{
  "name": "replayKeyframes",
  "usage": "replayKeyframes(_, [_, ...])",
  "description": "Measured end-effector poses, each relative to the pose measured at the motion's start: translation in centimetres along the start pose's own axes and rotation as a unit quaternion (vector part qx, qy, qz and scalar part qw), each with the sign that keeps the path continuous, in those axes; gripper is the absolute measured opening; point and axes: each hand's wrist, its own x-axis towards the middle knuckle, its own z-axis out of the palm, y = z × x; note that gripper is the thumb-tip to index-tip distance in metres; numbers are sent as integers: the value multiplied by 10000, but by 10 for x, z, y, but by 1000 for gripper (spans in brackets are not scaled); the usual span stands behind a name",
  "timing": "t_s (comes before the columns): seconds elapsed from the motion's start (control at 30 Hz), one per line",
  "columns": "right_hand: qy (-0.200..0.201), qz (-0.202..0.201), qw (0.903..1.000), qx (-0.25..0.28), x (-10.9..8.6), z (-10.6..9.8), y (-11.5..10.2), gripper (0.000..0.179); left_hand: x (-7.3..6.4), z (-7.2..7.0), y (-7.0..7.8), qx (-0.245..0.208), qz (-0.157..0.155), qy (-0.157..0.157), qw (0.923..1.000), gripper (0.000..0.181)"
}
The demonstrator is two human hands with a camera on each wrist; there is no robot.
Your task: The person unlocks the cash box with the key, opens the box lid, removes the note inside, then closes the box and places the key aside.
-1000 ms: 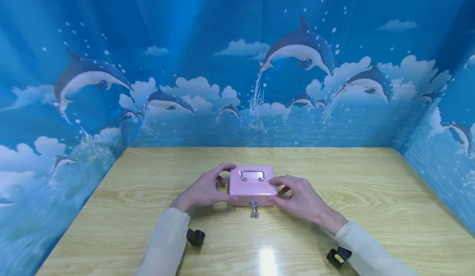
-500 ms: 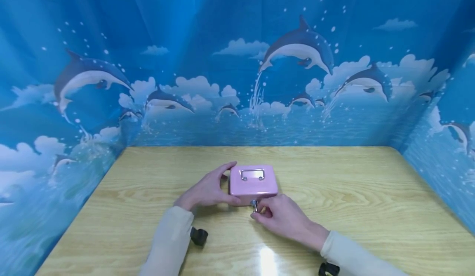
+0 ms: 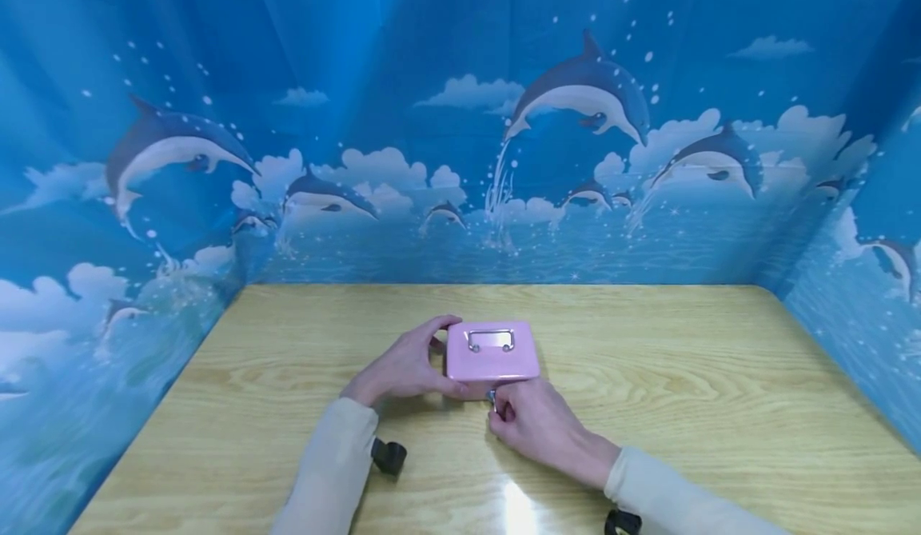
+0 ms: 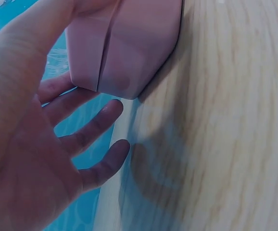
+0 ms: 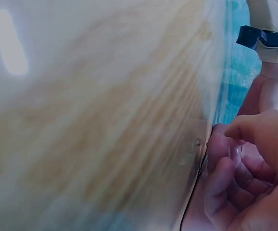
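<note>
1. Steadying the pink box (image 3: 492, 355) is the left hand's (image 3: 406, 367) job: thumb at the front, fingertip behind the left end, other fingers spread loosely. The box sits flat on the wooden table (image 3: 683, 359), handle (image 3: 492, 330) uppermost.
2. At the middle of the front, the right hand (image 3: 543, 423) pinches what looks like a small metal key (image 3: 492, 398) between thumb and curled forefinger. The fingers cover most of it, so its angle cannot be told.
3. Turning probably goes best with a gentle wrist roll in line with the lock; sideways pull could bind it.
4. If the box twists, a firmer left grip should help more than extra force.
</note>
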Motion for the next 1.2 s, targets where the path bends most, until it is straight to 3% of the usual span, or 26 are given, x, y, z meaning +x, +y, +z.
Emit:
replayKeyframes(0.4, [-417,710,9916,997,1,-4,-1,20,-1,-4,0,125,-120,6,9998,104])
replayKeyframes(0.47, [-665,1004,9839,1321,0,-5,-1,18,-1,-5,0,154,-110,7,9998,104])
replayKeyframes(0.57, [-1027,1523,9639,1925,-1,-8,-1,18,-1,-5,0,164,-167,5,9997,105])
replayKeyframes(0.7, [-1219,2029,9397,2469,-2,-11,-3,19,-1,-6,1,150,-253,-18,9996,108])
replayKeyframes(0.9, [-1254,2317,9234,2790,-3,-13,-2,18,0,-7,1,17,-364,7,9993,106])
replayKeyframes(0.97, [-1235,2154,9331,2601,-4,-11,-1,17,0,-7,1,1,-385,33,9993,104])
replayKeyframes(1.13, [-840,1169,9811,1295,-4,-8,-1,17,2,-7,3,28,-408,137,9991,94])
replayKeyframes(1.2, [-608,828,9914,805,-3,-6,-3,16,3,-8,4,21,-384,158,9991,90])
